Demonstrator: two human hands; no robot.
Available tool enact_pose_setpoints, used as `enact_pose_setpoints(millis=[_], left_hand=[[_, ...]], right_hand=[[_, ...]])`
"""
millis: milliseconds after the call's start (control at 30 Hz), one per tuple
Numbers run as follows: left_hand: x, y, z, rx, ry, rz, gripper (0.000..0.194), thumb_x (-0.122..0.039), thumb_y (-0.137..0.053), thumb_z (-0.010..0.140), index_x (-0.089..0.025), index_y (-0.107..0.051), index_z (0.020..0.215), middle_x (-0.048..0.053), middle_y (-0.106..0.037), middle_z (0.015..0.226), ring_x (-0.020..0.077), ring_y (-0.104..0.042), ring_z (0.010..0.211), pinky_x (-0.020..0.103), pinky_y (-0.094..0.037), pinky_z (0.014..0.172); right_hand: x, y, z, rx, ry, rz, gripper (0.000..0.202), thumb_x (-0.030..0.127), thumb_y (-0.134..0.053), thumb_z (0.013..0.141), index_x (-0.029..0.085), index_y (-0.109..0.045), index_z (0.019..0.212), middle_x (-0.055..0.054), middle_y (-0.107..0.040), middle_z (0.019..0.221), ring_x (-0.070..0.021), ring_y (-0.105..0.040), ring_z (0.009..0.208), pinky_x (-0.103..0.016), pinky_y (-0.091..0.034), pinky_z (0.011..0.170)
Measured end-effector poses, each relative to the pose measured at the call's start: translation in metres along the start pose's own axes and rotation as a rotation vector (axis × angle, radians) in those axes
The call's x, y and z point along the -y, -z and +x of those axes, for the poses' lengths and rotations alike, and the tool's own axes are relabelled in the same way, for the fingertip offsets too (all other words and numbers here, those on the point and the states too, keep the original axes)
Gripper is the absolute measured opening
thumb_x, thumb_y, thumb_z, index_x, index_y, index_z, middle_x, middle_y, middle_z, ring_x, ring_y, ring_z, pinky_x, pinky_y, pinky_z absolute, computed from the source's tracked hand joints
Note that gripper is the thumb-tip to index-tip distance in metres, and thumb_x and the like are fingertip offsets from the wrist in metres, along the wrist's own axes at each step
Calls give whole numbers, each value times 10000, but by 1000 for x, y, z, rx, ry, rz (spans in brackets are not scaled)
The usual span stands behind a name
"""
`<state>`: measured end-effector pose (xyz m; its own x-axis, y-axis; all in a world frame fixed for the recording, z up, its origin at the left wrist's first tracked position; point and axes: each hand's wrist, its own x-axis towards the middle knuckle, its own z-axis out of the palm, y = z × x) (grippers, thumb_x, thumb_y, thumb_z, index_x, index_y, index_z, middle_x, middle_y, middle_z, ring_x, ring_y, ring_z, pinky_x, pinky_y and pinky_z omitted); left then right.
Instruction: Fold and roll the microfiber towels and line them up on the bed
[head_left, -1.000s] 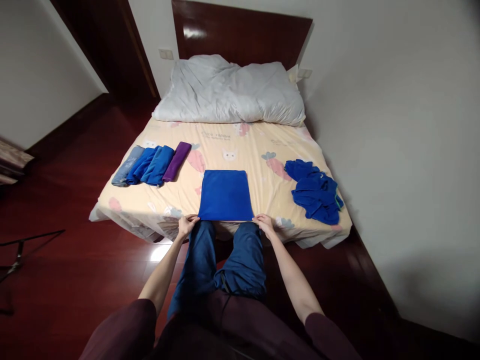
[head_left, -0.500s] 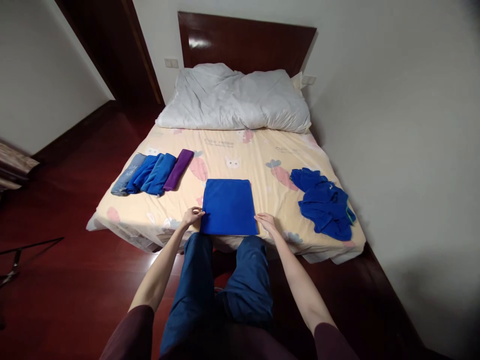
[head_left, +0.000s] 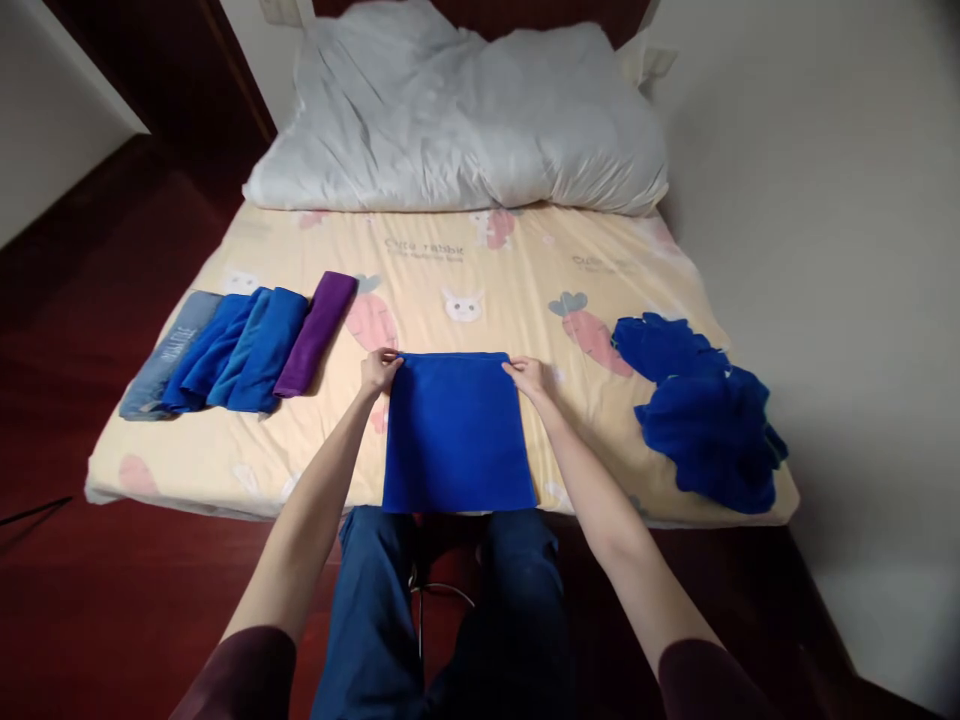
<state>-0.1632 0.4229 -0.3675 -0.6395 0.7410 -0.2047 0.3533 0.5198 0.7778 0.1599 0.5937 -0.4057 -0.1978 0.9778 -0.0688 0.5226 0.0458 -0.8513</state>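
Observation:
A blue towel (head_left: pixel 459 435) lies flat and squared on the bed in front of me, its near edge close to the bed's front edge. My left hand (head_left: pixel 381 371) pinches its far left corner between thumb and fingers. At the far right corner, my right hand (head_left: pixel 524 376) grips the cloth in the same way. A narrow fold shows along the far edge between the two hands.
At the left lie folded towels: a grey-blue one (head_left: pixel 171 355), blue ones (head_left: pixel 259 350) and a purple one (head_left: pixel 316 333). Crumpled blue cloths (head_left: pixel 705 420) are heaped at the right. A grey quilt (head_left: pixel 465 110) lies across the head of the patterned bed sheet (head_left: pixel 495 290).
Both hands have moved from the towel's near sides to its far corners and now pinch them. The view has come closer and tilted down.

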Motion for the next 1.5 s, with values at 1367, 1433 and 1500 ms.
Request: enact_pose_setpoints(millis=[1367, 1433, 1500], left_hand=[[58, -22, -209, 109, -526, 452, 655, -432, -356, 1056, -167, -296, 1652, 81, -149, 1742, 268, -120, 1621, 497, -79, 1330], [68, -10, -221, 92, -509, 477, 657, -425, -352, 1057, -143, -297, 1647, 111, -176, 1734, 278, -147, 1616, 505, -108, 1325], [75, -2, -239, 84, -491, 494, 657, -416, -360, 1053, -112, -316, 1634, 147, -211, 1721, 299, -162, 1612, 525, -136, 1316]], right_hand=[[-6, 13, -202, 214, 463, -610, 628, 456, -325, 1089, 175, -308, 1650, -98, -231, 1726, -250, -170, 1617, -520, -101, 1323], [-17, 24, -207, 131, 387, -592, 623, 441, -325, 1085, 145, -344, 1632, -130, -252, 1717, -273, -190, 1611, -539, -130, 1313], [-23, 30, -219, 48, 317, -561, 615, 419, -333, 1077, 105, -392, 1602, -173, -295, 1695, -301, -215, 1602, -557, -167, 1299]])
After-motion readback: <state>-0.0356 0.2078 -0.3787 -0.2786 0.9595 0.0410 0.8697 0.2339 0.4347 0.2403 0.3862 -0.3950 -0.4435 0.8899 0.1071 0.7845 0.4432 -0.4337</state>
